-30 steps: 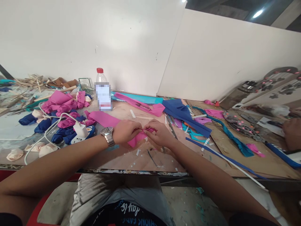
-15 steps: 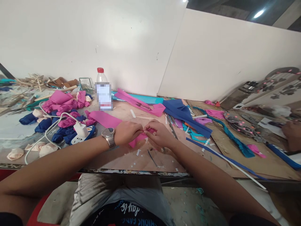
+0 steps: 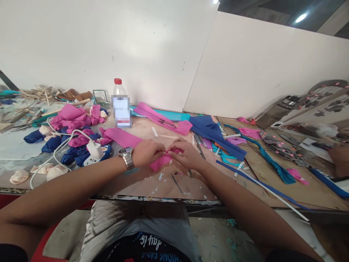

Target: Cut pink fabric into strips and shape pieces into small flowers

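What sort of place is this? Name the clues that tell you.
Probably a craft workshop: a worktable strewn with pink strips and blue strips, rolled fabric flowers, and both hands folding a pink strip.

Blurred bottle label [image 3: 121, 111]; another person's hand [image 3: 339, 156] cut by the right edge

A red-capped bottle [image 3: 120, 105] stands behind a white charger [image 3: 94, 149], beside blue fabric [image 3: 211, 131].

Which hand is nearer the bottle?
The left hand. It lies just right of and nearer the camera than the bottle; the right hand is farther right, beyond the left. Both pinch the pink strip.
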{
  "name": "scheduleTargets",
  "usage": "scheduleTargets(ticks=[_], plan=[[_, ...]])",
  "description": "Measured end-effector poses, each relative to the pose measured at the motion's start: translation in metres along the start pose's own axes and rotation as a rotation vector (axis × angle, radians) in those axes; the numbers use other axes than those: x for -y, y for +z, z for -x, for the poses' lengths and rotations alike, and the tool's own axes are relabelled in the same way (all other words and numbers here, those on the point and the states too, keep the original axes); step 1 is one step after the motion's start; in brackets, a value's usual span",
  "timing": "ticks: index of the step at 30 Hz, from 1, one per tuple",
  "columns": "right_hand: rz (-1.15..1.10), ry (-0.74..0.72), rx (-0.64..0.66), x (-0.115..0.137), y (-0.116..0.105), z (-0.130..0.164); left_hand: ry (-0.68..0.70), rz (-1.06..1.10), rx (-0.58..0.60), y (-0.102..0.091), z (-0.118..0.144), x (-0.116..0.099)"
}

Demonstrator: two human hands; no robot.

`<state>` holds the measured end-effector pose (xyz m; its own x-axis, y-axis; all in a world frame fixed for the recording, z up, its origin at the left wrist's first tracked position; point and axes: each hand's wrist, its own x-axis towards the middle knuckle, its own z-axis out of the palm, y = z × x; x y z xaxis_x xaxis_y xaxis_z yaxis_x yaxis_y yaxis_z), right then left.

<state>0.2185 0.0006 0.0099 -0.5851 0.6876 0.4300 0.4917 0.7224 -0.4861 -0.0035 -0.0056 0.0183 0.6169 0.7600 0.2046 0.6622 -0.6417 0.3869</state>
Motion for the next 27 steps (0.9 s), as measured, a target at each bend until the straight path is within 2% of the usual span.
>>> scheduleTargets(ticks=[4, 12, 20, 27], plan=[[0.041, -0.065, 0.016, 0.0005, -0.0008, -0.0007, 0.032, 0.016, 0.03, -0.0008, -0.0006, 0.0008], [-0.013, 0.038, -0.013, -0.0007, -0.0024, -0.0002, -0.011, 0.067, 0.044, -0.0017, -0.0017, 0.005], [-0.051, 0.058, -0.005, -0.002, 0.0021, -0.0001, 0.011, 0.084, 0.031, -0.0001, -0.0006, 0.0059], [0.011, -0.1, 0.047, 0.0008, -0.0012, -0.0018, 0.03, 0.06, 0.057, -0.0012, -0.0013, 0.0057]])
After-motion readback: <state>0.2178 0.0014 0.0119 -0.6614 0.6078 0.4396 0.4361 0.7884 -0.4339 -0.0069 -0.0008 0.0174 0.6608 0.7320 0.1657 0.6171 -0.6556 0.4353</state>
